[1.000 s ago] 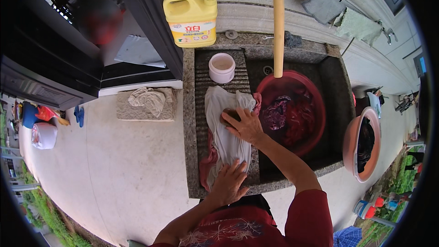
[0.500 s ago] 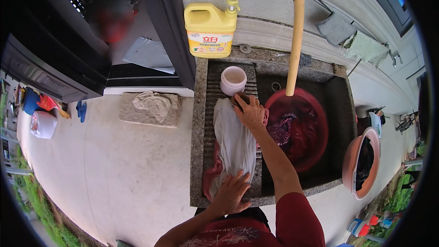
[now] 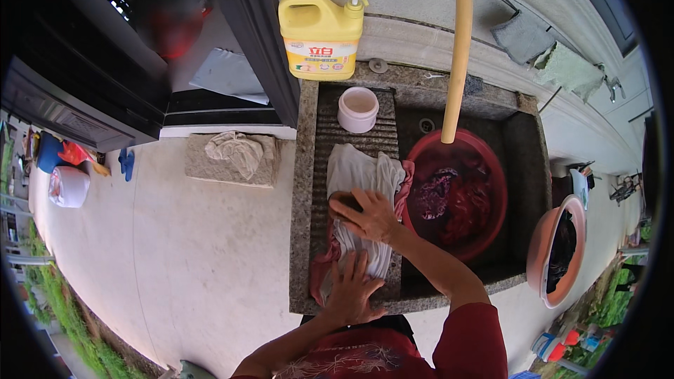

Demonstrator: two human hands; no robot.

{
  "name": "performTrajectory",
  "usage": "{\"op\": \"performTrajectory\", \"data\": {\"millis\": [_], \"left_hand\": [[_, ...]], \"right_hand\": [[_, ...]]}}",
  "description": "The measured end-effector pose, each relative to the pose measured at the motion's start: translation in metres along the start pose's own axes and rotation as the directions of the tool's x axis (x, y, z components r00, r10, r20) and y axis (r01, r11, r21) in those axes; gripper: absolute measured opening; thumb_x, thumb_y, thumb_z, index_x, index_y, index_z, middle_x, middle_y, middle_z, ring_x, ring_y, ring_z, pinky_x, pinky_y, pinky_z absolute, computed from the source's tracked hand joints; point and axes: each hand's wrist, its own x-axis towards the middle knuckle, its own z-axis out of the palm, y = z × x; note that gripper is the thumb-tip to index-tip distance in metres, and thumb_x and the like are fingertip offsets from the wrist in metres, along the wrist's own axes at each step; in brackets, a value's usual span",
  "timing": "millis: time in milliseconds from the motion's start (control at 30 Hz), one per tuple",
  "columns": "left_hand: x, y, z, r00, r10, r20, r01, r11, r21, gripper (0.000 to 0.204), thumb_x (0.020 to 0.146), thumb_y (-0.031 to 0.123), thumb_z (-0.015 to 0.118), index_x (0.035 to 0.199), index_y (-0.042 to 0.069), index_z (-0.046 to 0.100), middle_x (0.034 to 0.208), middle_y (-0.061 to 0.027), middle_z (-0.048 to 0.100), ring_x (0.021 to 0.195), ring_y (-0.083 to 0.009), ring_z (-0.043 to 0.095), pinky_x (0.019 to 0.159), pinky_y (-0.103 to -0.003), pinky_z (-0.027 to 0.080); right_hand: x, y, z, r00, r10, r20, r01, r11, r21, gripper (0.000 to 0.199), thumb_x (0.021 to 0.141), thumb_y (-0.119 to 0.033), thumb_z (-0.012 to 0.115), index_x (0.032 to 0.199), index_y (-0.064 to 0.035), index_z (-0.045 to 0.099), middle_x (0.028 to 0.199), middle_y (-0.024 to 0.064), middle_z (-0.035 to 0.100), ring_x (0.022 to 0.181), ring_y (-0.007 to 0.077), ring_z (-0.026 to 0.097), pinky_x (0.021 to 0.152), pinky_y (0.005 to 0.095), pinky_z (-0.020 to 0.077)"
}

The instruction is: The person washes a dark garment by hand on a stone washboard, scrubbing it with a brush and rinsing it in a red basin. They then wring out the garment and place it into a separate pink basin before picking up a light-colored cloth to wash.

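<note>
A white and dusty-pink wet garment (image 3: 359, 168) lies stretched along the ribbed washboard (image 3: 330, 142) at the left side of the stone sink. My right hand (image 3: 373, 217) is closed round a brown scrubbing brush (image 3: 342, 205), which presses on the garment midway along it. Nearer to me, my left hand (image 3: 349, 295) lies flat on the garment's near end, fingers spread. A pale pink tub (image 3: 358, 111) stands on the washboard beyond the cloth. The brush's bristles are hidden beneath it.
In the sink basin, a red washbasin (image 3: 503, 196) holds dark wet clothes in water. A tan hose (image 3: 459, 56) hangs from the tap above it. A yellow pump jug (image 3: 320, 38) stands on the far-left rim. Right of the sink is an orange-pink basin (image 3: 539, 253) with dark cloth.
My right hand has drawn the brush from the garment's far end toward me and slightly left. My left hand stays on the near end. The view has shifted a little.
</note>
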Motion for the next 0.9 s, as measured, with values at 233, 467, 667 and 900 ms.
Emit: {"op": "performTrajectory", "data": {"millis": [233, 467, 667, 900], "left_hand": [[0.002, 0.001, 0.007, 0.998, 0.048, -0.049, -0.047, 0.999, 0.026, 0.062, 0.061, 0.059, 0.073, 0.108, 0.021, 0.062, 0.147, -0.0272, 0.020, 0.136, -0.0462, 0.012, 0.098, -0.067, 0.019], [-0.001, -0.001, 0.002, 0.999, -0.014, 0.035, 0.014, 1.000, 0.026, 0.060, 0.062, 0.058, 0.073, 0.107, 0.020, 0.063, 0.146, -0.0243, 0.022, 0.136, -0.0464, 0.011, 0.100, -0.069, 0.014], [0.002, 0.004, 0.006, 0.999, 0.028, -0.024, -0.028, 1.000, -0.003, 0.060, 0.063, 0.057, 0.073, 0.108, 0.019, 0.062, 0.147, -0.0214, 0.024, 0.137, -0.0444, 0.014, 0.100, -0.069, 0.015], [-0.002, -0.003, 0.002, 0.998, -0.015, 0.064, 0.014, 1.000, 0.012, 0.062, 0.062, 0.057, 0.074, 0.110, 0.020, 0.061, 0.147, -0.0202, 0.027, 0.137, -0.0433, 0.015, 0.099, -0.069, 0.018]], "right_hand": [[0.027, 0.050, 0.032, 0.869, 0.483, -0.102, -0.486, 0.874, 0.002, 0.045, 0.075, -0.028, 0.068, 0.119, -0.0277, 0.059, 0.096, 0.0087, 0.050, 0.088, 0.0278, 0.055, 0.067, 0.0427, 0.0470], [-0.030, -0.007, -0.008, 0.991, 0.008, 0.135, -0.017, 0.998, 0.066, 0.055, 0.078, -0.033, 0.067, 0.131, -0.0323, 0.050, 0.106, 0.0104, 0.048, 0.093, 0.0297, 0.054, 0.074, 0.0418, 0.0472], [0.035, 0.095, 0.025, 0.744, 0.645, -0.175, -0.667, 0.730, -0.150, 0.045, 0.076, -0.029, 0.066, 0.120, -0.0283, 0.056, 0.099, 0.0115, 0.051, 0.089, 0.0291, 0.055, 0.067, 0.0438, 0.0485], [-0.040, -0.033, -0.030, 0.978, 0.115, 0.174, -0.125, 0.991, 0.048, 0.048, 0.076, -0.033, 0.068, 0.122, -0.0304, 0.055, 0.099, 0.0084, 0.049, 0.085, 0.0265, 0.054, 0.065, 0.0404, 0.0481]]}}
